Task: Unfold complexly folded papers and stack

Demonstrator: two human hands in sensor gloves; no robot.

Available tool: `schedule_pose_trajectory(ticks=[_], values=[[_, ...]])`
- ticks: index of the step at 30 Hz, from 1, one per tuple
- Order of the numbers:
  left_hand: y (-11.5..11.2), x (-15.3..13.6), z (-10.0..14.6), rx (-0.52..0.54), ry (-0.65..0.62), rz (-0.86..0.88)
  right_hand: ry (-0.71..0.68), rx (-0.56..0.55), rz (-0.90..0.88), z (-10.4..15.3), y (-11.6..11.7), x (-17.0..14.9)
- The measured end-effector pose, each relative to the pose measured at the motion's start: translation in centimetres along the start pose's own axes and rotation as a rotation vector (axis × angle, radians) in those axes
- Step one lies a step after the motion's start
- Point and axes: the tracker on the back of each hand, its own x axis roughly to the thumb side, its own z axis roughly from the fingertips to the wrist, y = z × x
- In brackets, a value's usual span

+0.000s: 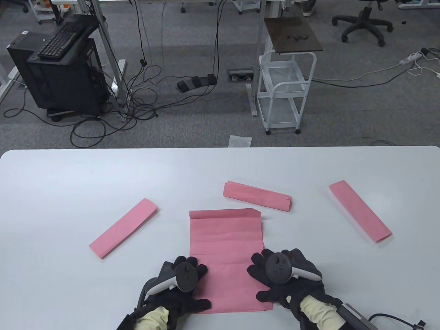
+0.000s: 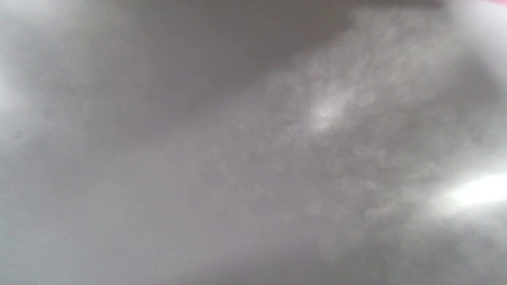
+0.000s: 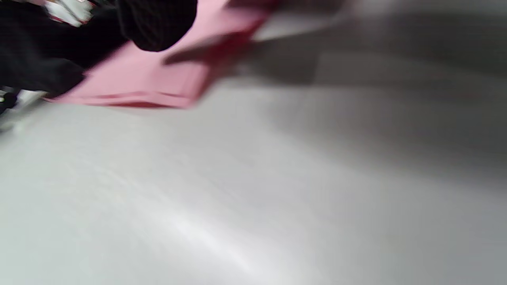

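Note:
A pink paper (image 1: 225, 251) lies partly unfolded at the table's front middle; its far edge is still folded over in a narrow strip (image 1: 223, 213). My left hand (image 1: 193, 284) rests on its near left edge with fingers spread. My right hand (image 1: 257, 282) rests on its near right edge, also spread. Three folded pink papers lie around it: one at the left (image 1: 123, 228), one behind it (image 1: 257, 196), one at the right (image 1: 359, 215). The right wrist view shows a gloved fingertip (image 3: 158, 23) over the pink paper (image 3: 158, 79). The left wrist view is a grey blur.
The white table (image 1: 68, 178) extends to both sides, with its far edge near mid-frame. Beyond it on the floor are a white cart (image 1: 285, 92), a black computer stand (image 1: 65, 68) and loose cables.

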Motion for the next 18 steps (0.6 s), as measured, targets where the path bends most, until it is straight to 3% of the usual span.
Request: schedule_pose_trajectory(ticks=[6,9,14,18], values=[[0.0,0.0,0.0,-0.001,-0.002,0.0,-0.054,0.059,0.073,-4.6,0.6,3.0],[0.0,0.0,0.0,-0.002,-0.004,0.0,0.01,0.028,0.042,-5.3,-0.8,0.8],[0.0,0.0,0.0,-0.002,-0.006,-0.001,0.251,-0.073,-0.183,-4.7,-3.5,-5.9],[0.0,0.0,0.0,-0.002,-0.006,-0.003,0.309,-0.102,-0.207,-4.3,-4.1,-7.4]])
